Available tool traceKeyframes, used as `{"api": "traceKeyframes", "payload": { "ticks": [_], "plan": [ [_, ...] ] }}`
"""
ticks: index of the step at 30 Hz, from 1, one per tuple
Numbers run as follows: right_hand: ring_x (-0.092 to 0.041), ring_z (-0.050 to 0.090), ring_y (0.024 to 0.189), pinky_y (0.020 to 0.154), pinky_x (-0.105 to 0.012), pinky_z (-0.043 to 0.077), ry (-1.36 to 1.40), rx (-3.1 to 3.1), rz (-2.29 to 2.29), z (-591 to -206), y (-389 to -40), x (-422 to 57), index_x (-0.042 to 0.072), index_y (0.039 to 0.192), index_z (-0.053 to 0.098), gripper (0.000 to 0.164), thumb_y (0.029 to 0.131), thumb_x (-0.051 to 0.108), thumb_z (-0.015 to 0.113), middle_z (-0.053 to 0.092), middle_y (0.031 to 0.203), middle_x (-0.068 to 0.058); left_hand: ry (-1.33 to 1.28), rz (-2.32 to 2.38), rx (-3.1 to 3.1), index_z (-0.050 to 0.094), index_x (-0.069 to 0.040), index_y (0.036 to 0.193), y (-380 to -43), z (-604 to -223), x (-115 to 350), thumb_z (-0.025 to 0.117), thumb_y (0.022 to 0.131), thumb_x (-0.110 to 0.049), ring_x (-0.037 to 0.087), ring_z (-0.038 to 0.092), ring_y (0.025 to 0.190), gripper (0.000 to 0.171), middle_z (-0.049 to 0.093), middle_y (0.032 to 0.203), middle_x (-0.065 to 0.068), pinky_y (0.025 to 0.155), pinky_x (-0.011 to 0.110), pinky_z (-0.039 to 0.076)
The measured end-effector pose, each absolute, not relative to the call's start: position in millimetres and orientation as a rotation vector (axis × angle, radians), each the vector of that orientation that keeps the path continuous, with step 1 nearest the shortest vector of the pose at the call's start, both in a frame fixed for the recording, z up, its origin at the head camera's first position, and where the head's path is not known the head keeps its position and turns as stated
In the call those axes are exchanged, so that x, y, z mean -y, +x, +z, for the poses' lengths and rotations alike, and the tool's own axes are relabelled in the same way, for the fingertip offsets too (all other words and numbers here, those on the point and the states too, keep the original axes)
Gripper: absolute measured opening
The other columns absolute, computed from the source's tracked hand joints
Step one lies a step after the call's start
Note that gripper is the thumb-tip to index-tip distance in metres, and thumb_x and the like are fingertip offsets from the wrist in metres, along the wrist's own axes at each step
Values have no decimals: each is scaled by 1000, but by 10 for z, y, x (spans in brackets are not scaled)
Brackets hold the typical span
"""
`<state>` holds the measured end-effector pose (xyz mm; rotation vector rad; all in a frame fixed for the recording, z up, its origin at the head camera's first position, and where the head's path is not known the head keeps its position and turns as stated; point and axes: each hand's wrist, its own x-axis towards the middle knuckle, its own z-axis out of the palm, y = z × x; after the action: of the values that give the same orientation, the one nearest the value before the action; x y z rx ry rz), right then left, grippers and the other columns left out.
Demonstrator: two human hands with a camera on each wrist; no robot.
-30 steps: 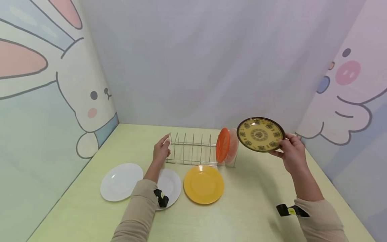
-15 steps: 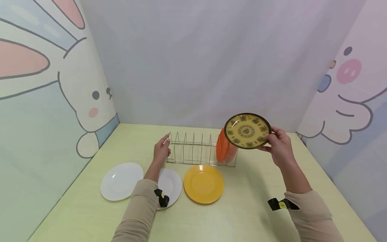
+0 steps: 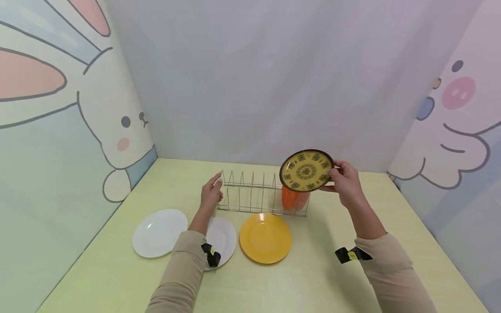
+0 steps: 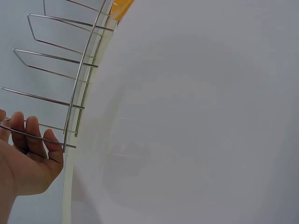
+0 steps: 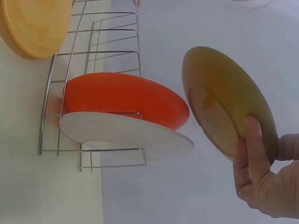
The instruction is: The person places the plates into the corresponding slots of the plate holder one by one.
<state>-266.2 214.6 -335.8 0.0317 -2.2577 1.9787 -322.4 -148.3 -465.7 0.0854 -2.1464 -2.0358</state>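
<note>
My left hand [image 3: 210, 196] grips the left end wire of a metal dish rack [image 3: 252, 185]; the left wrist view shows its fingers [image 4: 32, 130] curled around that wire. With thumb and fingers, my right hand [image 3: 346, 184] pinches the right edge of a yellow-brown patterned plate [image 3: 306, 171] that has a dark rim. This plate hangs tilted above the rack's right part, apart from the rack in the right wrist view. An orange-red plate [image 5: 126, 98] and a pale plate [image 5: 126, 133] stand on edge in the rack's right-end slots. In the head view the patterned plate hides their tops.
On the light table lie a yellow plate [image 3: 265, 238] in front of the rack, a white plate [image 3: 222, 241] partly under my left forearm, and another white plate [image 3: 160, 233] further left. Behind the table hangs a pale curtain [image 3: 254, 87]; printed walls flank it.
My right hand has carried the patterned plate leftward, from right of the rack to above the standing plates. My left hand keeps its grip on the rack, which stays in place.
</note>
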Motion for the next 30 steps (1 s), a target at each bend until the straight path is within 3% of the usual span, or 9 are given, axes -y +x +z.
{"api": "traceKeyframes", "payload": {
  "ticks": [11, 24, 30],
  "plan": [
    [-37, 57, 85, 61, -37, 54, 33, 2443, 1739, -3302, -2764, -1974, -5, 139, 32, 45, 97, 7, 39, 42, 110, -26, 67, -2031, 2135, 52, -18, 135, -3248, -4674, 1443, 49, 98, -27, 13, 45, 48, 38, 48, 54, 4, 50, 28, 41],
    [-39, 59, 82, 56, -34, 54, 28, 2560, 1444, -3315, -2847, -1719, -4, 137, 38, 44, 95, 7, 41, 51, 107, -26, 73, -2041, 2147, 49, -17, 137, -3251, -4667, 1445, 48, 98, -26, 10, 45, 46, 40, 47, 53, 3, 47, 24, 40],
    [-38, 60, 81, 58, -39, 54, 47, 2601, 1386, -3363, -2841, -1607, -4, 138, 37, 44, 95, 8, 43, 52, 108, -26, 84, -2058, 2129, 51, -19, 136, -3250, -4668, 1443, 49, 98, -25, 11, 43, 47, 39, 46, 53, 4, 49, 26, 40]
  ]
}}
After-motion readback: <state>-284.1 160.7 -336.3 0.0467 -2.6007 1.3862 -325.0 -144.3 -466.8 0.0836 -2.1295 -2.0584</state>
